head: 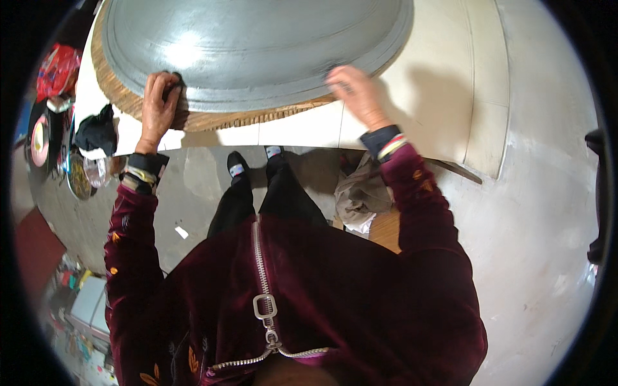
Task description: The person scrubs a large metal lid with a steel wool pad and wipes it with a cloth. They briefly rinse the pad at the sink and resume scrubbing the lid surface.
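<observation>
A large grey oval piece [270, 58], smooth and slightly domed with a stepped rim, lies on a wooden board [227, 121] whose near edge is ridged. My left hand [160, 99] rests with curled fingers on the rim at the near left. Something dark shows beside its thumb, but shadow hides whether it is held. Over the rim at the near right is my right hand [356, 94], its fingers bent and blurred. A small dark patch shows between those fingers, and I cannot tell if it is an object. The board sits on a cream-white tabletop [439, 87].
A black cloth [98, 131] lies at the table's left corner. Beyond it are a red plastic bag [59, 71] and a pink-rimmed round dish [40, 140]. A grey-brown bag [362, 193] is under the table's front edge. A white scrap [181, 232] lies on the concrete floor [536, 231].
</observation>
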Demonstrator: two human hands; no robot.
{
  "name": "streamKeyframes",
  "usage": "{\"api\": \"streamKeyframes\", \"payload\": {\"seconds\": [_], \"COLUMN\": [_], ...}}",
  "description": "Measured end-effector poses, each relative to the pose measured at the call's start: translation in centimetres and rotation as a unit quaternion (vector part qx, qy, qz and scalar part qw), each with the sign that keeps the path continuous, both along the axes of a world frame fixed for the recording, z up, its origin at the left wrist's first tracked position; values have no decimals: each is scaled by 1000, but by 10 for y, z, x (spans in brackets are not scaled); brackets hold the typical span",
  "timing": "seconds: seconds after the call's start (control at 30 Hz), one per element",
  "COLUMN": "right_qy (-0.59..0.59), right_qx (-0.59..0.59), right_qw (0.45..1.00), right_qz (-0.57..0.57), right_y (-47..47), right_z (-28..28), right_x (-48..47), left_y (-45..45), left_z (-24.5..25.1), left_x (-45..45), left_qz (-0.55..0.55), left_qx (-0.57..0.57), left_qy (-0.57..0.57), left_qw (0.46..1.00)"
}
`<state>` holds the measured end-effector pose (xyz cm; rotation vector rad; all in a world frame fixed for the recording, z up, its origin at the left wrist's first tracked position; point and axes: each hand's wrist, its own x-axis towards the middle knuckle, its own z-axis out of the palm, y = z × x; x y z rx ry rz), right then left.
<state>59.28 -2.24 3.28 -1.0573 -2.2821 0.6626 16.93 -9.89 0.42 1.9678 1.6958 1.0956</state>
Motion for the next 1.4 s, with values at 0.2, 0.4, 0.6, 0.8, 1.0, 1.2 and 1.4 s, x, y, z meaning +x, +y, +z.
{"api": "streamKeyframes", "payload": {"seconds": [0.2,0.4,0.6,0.8,1.0,1.2,1.4], "right_qy": [-118,-53,-54,-50,-74,-78,-106], "right_qx": [23,-4,26,15,44,89,117], "right_qw": [990,994,979,966,966,969,971], "right_qz": [-74,97,197,255,245,218,180], "right_y": [35,-30,-30,-11,43,84,131], "right_z": [16,1,8,-38,-94,-109,-123], "right_x": [28,-86,-202,-289,-359,-422,-483], "left_y": [-1,-4,-68,-149,-155,-167,-182], "left_z": [-1,-12,-7,-34,-85,-95,-108], "left_x": [-1,-7,-8,-29,-32,-37,-45], "left_qz": [14,9,123,230,275,290,329], "left_qx": [5,-29,-62,-127,-129,-105,-103], "left_qy": [14,-158,-357,-380,-349,-314,-339], "left_qw": [1000,987,924,887,887,898,875]}}
